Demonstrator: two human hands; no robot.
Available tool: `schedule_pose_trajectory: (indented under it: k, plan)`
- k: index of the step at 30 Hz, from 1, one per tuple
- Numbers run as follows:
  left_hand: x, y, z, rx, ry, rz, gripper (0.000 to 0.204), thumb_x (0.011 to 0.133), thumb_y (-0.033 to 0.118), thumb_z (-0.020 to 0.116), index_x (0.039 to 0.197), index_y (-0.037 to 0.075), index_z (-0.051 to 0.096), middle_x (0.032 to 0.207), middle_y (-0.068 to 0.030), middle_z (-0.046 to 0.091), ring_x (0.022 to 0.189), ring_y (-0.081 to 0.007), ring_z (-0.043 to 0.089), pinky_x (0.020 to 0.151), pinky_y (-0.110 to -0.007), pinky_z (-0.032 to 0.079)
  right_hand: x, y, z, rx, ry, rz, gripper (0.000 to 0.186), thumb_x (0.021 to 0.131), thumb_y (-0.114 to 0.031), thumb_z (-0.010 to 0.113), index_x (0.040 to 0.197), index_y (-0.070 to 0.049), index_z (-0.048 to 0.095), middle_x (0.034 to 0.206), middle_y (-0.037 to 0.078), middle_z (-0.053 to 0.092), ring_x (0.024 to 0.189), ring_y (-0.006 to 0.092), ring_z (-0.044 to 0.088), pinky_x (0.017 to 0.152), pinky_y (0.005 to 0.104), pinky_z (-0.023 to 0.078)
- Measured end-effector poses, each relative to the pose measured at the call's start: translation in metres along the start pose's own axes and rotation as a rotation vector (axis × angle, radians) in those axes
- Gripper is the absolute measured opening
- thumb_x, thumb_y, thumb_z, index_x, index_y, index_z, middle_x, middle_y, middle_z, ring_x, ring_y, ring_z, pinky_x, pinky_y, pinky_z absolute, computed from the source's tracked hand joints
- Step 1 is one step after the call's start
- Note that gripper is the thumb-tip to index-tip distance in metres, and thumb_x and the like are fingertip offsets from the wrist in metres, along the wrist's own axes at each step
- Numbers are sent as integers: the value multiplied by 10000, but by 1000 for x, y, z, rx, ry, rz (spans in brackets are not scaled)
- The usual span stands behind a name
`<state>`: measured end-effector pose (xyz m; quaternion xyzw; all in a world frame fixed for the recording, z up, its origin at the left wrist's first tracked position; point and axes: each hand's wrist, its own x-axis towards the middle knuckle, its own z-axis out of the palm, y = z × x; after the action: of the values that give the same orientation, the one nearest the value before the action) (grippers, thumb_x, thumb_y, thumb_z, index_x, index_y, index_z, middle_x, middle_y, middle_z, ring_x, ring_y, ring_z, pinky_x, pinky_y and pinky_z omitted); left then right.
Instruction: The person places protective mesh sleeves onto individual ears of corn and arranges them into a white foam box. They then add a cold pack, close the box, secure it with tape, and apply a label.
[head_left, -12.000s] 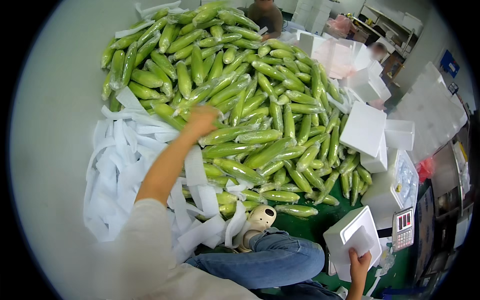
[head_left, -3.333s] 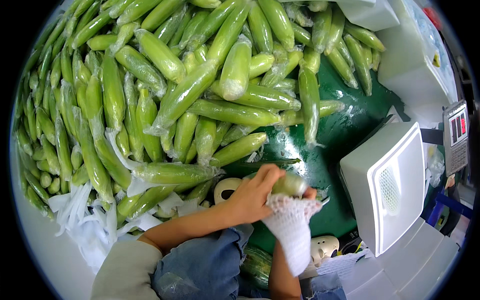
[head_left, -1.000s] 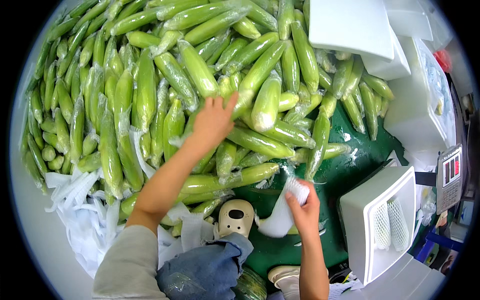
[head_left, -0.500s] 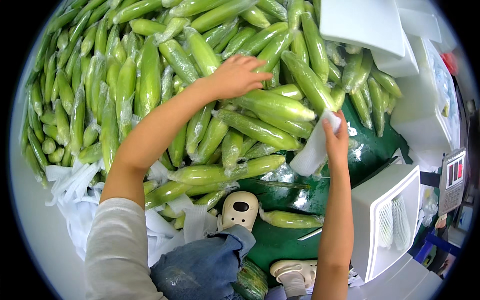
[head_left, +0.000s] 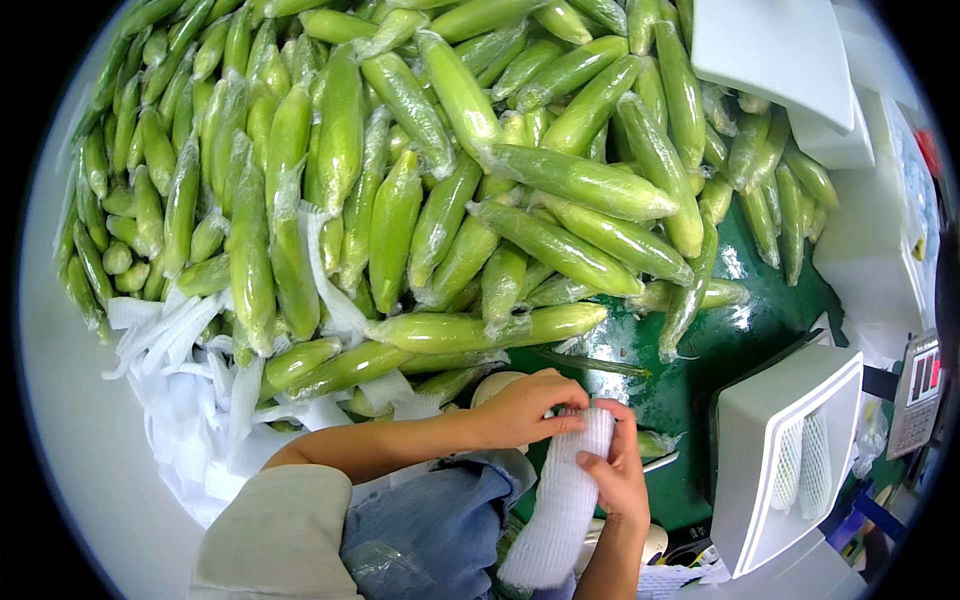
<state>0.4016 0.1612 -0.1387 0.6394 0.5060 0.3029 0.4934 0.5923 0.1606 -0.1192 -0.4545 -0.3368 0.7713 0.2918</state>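
Low over my lap, both hands are on a white foam net sleeve [head_left: 550, 515] that looks rounded and full; what is inside is hidden. My left hand [head_left: 528, 408] pinches its upper rim from the left. My right hand [head_left: 622, 472] is wrapped round the upper part from the right, thumb across the front. Beyond the hands spreads a big heap of green corn cobs in husks [head_left: 580, 182], wrapped in clear film. A single cob [head_left: 655, 442] on the green floor is partly covered by my right hand.
Loose white foam sleeves [head_left: 190, 425] lie at the left, against the heap. At the right, a white foam box [head_left: 735, 440] holds net-sleeved pieces. More white boxes [head_left: 870, 230] and a scale [head_left: 915, 400] stand along the right side. My denim-covered leg [head_left: 420, 525] is at the bottom.
My left hand has come off the corn heap, down to the sleeve's rim. My right hand has brought the sleeve down and nearer to me. The sleeve looks rounder now. The view has shifted slightly.
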Motion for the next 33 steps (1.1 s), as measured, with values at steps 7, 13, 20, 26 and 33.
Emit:
schedule_pose_trajectory:
  k: [7, 13, 20, 26, 33]
  plan:
    - [-4, 20, 14, -414, 254, -107, 142, 853, 62, 645, 935, 36, 533, 824, -83, 587, 791, -182, 577, 690, -311, 468, -4, 63, 1, -70, -52, 60, 170, 831, 40, 591, 966, -59, 565, 1005, 22, 543, 874, 105, 537, 775, 230, 438]
    - [-51, 19, -39, -336, -532, -359, 333, 779, 224, 746, 960, 44, 531, 863, -36, 578, 803, -131, 538, 701, -288, 439, 6, 57, 38, 328, 90, 121, 107, 937, -117, 504, 844, -98, 455, 755, -14, 479, 705, 71, 440, 641, 229, 370]
    - [-100, -34, -108, -70, 544, -478, 147, 829, 55, 631, 937, 44, 531, 791, -7, 538, 736, -124, 538, 625, -240, 452, 87, 44, 89, -661, -373, -139, 181, 853, -144, 592, 996, -40, 628, 922, 94, 625, 780, 240, 606, 703, 351, 480]
    - [-119, -141, -147, -111, 831, -376, 438, 894, 76, 553, 1316, 57, 436, 998, -88, 599, 900, -182, 573, 817, -331, 474, 160, 69, 198, -827, -286, -406, 541, 872, -142, 528, 1390, -250, 413, 1042, 284, 597, 923, 450, 591, 826, 478, 477]
    - [-108, -80, -162, -764, 685, -99, 708, 908, 329, 618, 1463, 82, 255, 1017, -70, 618, 904, -178, 619, 808, -300, 510, 151, 37, 208, -578, -356, -346, 586, 912, -186, 486, 1461, -248, 292, 1012, 298, 607, 926, 457, 594, 827, 464, 470]
